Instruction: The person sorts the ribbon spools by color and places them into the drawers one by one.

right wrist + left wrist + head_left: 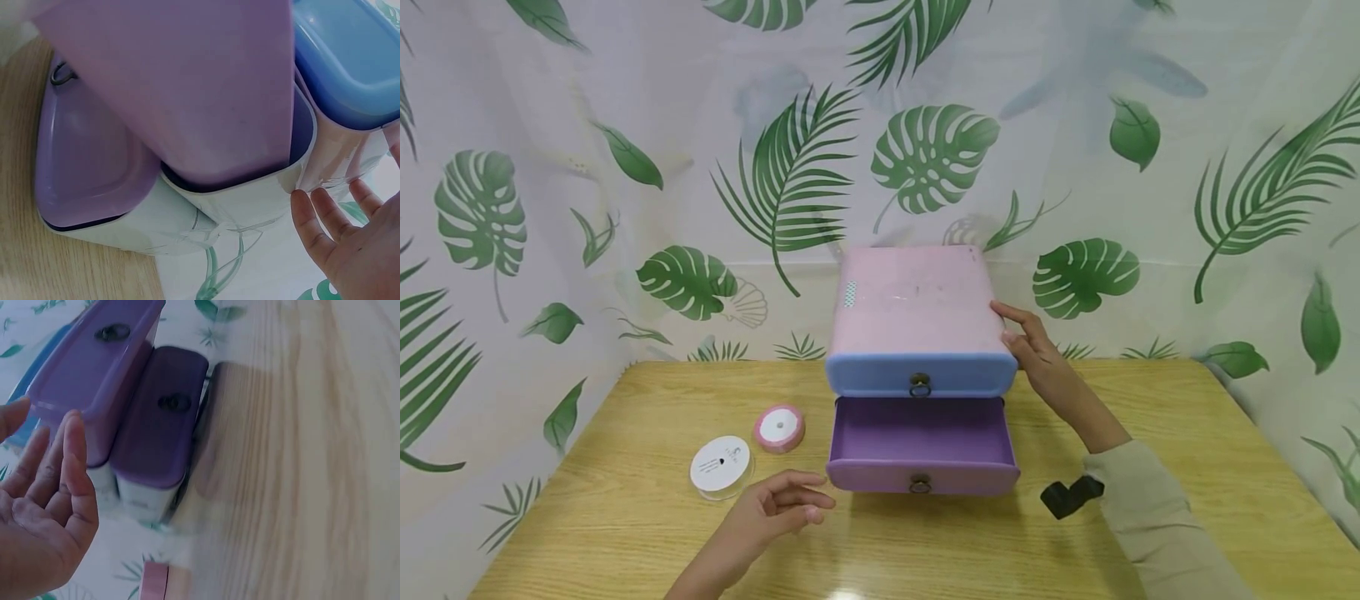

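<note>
Clearly, drawer cabinet [917, 300]: it stands at the far middle of the counter [647, 408], fronts toward the person, probably so that each drawer can slide to the near side.
Purple drawer [962, 478]: it is pulled out below the blue drawer [962, 375], which sits closed; its inside can be seen from above.
Right grip [1045, 362]: released, with fingers resting against the right side of the cabinet and not curled round it; I judge that this steadies the body.
Left grip [775, 512]: released also, fingers softly bent and holding nothing, near the left front corner of the purple drawer.
Lower drawer [164, 425]: also purple, closed, seen under the other one in the left wrist view.
Surfaces: smooth, slightly shiny, apparently plastic, with rounded corners; dark metal-looking ring pull [920, 485] on the drawer; wood grain on the counter.
Spools: pink spool [779, 427] and white spool [721, 465], round and flat, lie at left, perhaps kept aside from the drawer's path.
</note>
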### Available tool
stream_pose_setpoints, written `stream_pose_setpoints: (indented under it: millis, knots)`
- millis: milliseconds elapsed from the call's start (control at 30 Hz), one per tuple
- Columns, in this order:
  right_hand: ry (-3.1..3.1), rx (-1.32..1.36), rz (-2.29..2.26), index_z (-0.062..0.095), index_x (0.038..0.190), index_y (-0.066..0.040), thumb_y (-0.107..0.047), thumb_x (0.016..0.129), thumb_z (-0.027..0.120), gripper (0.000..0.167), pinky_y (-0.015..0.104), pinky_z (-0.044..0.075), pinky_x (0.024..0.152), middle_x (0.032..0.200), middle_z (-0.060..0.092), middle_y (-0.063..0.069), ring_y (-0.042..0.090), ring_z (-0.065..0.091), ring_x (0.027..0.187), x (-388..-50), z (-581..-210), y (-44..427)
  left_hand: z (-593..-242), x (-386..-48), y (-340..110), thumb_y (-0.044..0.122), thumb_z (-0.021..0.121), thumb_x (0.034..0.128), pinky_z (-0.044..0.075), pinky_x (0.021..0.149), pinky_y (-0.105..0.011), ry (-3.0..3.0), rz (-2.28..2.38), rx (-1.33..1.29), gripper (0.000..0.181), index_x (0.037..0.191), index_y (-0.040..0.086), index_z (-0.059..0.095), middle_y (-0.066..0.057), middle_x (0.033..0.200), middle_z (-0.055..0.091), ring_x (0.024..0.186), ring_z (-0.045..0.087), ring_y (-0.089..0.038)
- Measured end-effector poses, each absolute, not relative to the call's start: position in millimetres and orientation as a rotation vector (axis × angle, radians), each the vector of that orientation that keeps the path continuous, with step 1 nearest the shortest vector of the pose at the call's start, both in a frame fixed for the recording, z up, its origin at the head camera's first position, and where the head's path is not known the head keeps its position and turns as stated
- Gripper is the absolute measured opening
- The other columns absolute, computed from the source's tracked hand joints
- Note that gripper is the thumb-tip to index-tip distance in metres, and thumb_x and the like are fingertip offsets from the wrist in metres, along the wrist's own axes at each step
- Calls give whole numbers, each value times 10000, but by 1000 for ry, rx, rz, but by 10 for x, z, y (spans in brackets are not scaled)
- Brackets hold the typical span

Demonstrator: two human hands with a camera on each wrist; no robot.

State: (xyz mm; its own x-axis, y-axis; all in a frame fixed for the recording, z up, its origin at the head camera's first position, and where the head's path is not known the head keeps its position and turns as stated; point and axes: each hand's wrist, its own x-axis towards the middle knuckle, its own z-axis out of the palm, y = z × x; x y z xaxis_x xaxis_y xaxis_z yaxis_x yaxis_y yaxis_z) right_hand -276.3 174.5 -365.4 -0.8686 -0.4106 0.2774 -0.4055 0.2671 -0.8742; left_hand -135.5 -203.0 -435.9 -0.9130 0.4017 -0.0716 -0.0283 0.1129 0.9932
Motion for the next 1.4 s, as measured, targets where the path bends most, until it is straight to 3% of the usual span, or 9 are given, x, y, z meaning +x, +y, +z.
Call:
stream_pose_setpoints:
  millis: [100, 300, 400, 533, 633, 767, 933, 1067, 1400]
  knots:
    - [2501, -802, -1719, 190, 1524, -108, -288, 1063, 283, 504, 128, 447, 844, 1555, 73, 167, 158, 424, 1188, -2757, -3654, 1746, -4357, -1371, -2156, 176, 634, 932, 507, 882, -276, 2160, 1874, 272, 518, 1376, -6, 439, 82, 1105, 706, 1044, 665, -140]
    - [2489, -812, -1733, 187, 1522, -101, -283, 1064, 282, 501, 108, 430, 848, 1567, 60, 169, 363, 354, 1293, -2748, -3657, 1744, -4348, -1420, -2364, 155, 666, 907, 511, 881, -204, 2305, 1941, 6, 584, 1417, 30, 411, -78, 1204, 664, 1037, 644, -97]
    - [2482, -816, -1737, 192, 1519, -100, -285, 1064, 285, 500, 80, 399, 874, 1576, 56, 156, 399, 271, 1368, -2743, -3661, 1742, -4348, -1458, -2462, 164, 668, 907, 493, 874, -168, 2424, 1919, -104, 553, 1396, 37, 440, -106, 1263, 621, 1033, 605, -54]
    - [2486, -821, -1739, 202, 1514, -94, -282, 1064, 291, 496, 56, 363, 900, 1581, 66, 148, 396, 191, 1422, -2744, -3667, 1742, -4370, -1515, -2590, 243, 655, 923, 436, 894, -140, 2605, 1780, -231, 516, 1373, 68, 474, -112, 1338, 569, 1161, 527, -126]
    - [2488, -813, -1741, 204, 1512, -93, -281, 1063, 293, 495, 52, 357, 904, 1580, 67, 146, 395, 180, 1428, -2748, -3667, 1743, -4388, -1553, -2673, 284, 640, 933, 396, 975, -219, 2664, 1691, -294, 531, 1391, 82, 462, -120, 1407, 514, 1284, 440, -238]
    - [2493, -801, -1740, 205, 1511, -94, -282, 1061, 296, 496, 49, 353, 903, 1579, 67, 144, 389, 185, 1427, -2747, -3659, 1746, -4398, -1601, -2753, 269, 654, 921, 331, 1109, -474, 2638, 1684, -342, 578, 1417, 74, 433, -176, 1512, 369, 1404, 279, -351]
    - [2482, -802, -1750, 200, 1514, -94, -281, 1063, 291, 497, 56, 368, 895, 1574, 60, 153, 398, 208, 1410, -2740, -3657, 1747, -4396, -1660, -2809, 246, 710, 871, 161, 1136, -647, 2610, 1637, -354, 691, 1452, 78, 375, -262, 1578, 165, 1457, 85, -464]
    - [2476, -802, -1751, 197, 1515, -99, -282, 1064, 290, 497, 58, 373, 892, 1574, 56, 156, 400, 210, 1407, -2739, -3657, 1746, -4427, -1701, -2828, 217, 758, 825, 122, 1117, -678, 2635, 1572, -359, 767, 1461, 67, 357, -274, 1571, 171, 1437, 72, -500]
    - [2462, -834, -1772, 199, 1513, -91, -257, 1066, 283, 484, 84, 397, 885, 1577, 53, 160, 363, 281, 1344, -2743, -3636, 1722, -4513, -1718, -2819, 206, 786, 781, 271, 1009, -640, 2673, 1412, -404, 849, 1462, 37, 308, -321, 1477, 273, 1263, 217, -482]
